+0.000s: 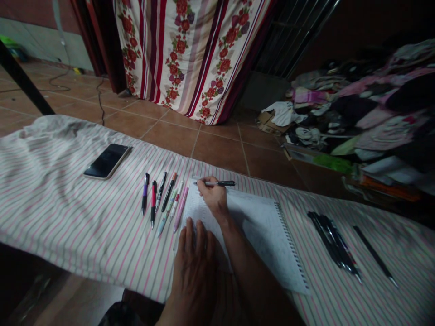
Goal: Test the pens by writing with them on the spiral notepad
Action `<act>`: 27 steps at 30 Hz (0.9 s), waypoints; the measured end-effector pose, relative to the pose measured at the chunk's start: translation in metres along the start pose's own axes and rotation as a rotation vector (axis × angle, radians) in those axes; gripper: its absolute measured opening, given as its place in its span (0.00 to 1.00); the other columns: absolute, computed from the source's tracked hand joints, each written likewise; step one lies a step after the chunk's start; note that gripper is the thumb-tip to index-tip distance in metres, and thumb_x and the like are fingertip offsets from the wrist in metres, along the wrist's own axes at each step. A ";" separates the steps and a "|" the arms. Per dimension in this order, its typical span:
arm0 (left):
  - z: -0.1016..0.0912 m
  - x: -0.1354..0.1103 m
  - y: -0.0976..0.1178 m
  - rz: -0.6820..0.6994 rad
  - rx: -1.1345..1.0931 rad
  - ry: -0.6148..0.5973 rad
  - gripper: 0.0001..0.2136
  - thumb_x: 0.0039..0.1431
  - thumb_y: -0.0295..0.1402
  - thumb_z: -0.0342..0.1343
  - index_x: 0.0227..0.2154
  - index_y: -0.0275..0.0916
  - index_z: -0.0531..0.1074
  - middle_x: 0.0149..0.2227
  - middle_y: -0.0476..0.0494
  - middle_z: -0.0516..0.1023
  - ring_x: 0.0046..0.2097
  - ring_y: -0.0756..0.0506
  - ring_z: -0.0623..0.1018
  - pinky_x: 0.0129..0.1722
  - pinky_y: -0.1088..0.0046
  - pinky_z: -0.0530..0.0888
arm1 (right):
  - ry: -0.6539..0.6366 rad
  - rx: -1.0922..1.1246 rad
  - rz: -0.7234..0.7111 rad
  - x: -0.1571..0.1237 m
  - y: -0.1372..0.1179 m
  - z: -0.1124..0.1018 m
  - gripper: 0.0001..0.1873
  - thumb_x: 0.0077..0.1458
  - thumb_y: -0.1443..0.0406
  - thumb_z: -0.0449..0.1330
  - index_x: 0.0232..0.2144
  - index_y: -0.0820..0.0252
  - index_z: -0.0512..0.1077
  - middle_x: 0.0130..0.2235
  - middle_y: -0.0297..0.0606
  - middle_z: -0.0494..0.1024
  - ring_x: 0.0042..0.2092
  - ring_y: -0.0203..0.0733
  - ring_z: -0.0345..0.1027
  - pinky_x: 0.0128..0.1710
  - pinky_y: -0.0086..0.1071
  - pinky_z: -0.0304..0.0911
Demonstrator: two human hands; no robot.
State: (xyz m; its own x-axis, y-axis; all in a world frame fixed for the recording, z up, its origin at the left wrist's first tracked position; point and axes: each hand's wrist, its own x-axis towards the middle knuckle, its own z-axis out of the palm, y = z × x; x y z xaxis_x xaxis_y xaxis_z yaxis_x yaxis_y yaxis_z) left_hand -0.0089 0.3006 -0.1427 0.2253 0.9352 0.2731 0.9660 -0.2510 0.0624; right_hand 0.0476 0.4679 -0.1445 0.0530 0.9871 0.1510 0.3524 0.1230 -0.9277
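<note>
My right hand (pixel 215 198) pinches a black pen (pixel 223 183), its tip over the top left part of a spiral notebook (pixel 261 226). Writing covers much of the page, though I cannot read it. Flat on the notebook's lower left edge lies my left hand (pixel 196 253), fingers stretched out and holding nothing. Just left of the page, several pens lie side by side: a purple one (pixel 145 194), a red one (pixel 153 203), a pink one (pixel 181 210) and others between them.
Farther left on the striped cloth (pixel 112 213) rests a phone (pixel 107 161). Right of the notebook lie a bunch of black pens (pixel 335 244) and a single pen (pixel 374 253). A floral curtain (pixel 193 59) hangs beyond; heaped clothes (pixel 367 104) fill the far right.
</note>
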 end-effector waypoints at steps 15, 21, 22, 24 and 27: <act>0.000 -0.001 0.000 0.006 -0.053 0.007 0.19 0.54 0.31 0.48 0.49 0.34 0.66 0.54 0.32 0.67 0.57 0.31 0.62 0.52 0.53 0.62 | -0.024 -0.060 -0.033 0.000 0.003 0.003 0.11 0.45 0.56 0.56 0.26 0.58 0.68 0.17 0.30 0.70 0.20 0.36 0.66 0.19 0.25 0.60; 0.005 -0.006 0.004 -0.012 -0.009 0.098 0.19 0.54 0.33 0.49 0.49 0.34 0.67 0.54 0.34 0.67 0.58 0.30 0.60 0.53 0.53 0.62 | -0.019 -0.100 -0.014 0.001 0.003 0.004 0.10 0.45 0.57 0.55 0.25 0.57 0.69 0.17 0.30 0.70 0.19 0.35 0.65 0.20 0.25 0.60; 0.005 -0.006 0.004 -0.002 -0.004 0.101 0.19 0.54 0.34 0.49 0.49 0.34 0.67 0.54 0.34 0.67 0.58 0.30 0.60 0.53 0.53 0.62 | -0.016 -0.108 -0.011 0.001 0.003 0.004 0.10 0.45 0.57 0.55 0.25 0.57 0.69 0.17 0.29 0.70 0.19 0.35 0.65 0.20 0.25 0.60; 0.003 -0.005 0.003 0.005 0.000 0.086 0.19 0.55 0.34 0.49 0.49 0.34 0.67 0.54 0.33 0.67 0.57 0.30 0.61 0.52 0.53 0.63 | -0.015 -0.119 -0.010 0.001 0.003 0.004 0.10 0.45 0.57 0.55 0.25 0.57 0.68 0.16 0.29 0.69 0.19 0.35 0.65 0.20 0.25 0.60; -0.001 -0.002 0.002 -0.010 -0.014 0.032 0.18 0.55 0.34 0.48 0.48 0.34 0.68 0.53 0.33 0.68 0.56 0.30 0.63 0.51 0.53 0.64 | -0.016 -0.127 -0.031 0.002 0.004 0.005 0.10 0.45 0.57 0.55 0.24 0.56 0.68 0.17 0.30 0.70 0.19 0.35 0.64 0.20 0.25 0.60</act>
State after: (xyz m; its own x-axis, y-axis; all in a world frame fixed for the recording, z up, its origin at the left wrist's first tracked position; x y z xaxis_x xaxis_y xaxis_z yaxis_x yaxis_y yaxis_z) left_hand -0.0079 0.2984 -0.1424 0.2110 0.9292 0.3034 0.9663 -0.2451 0.0787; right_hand 0.0449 0.4704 -0.1498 0.0257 0.9847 0.1725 0.4696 0.1404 -0.8716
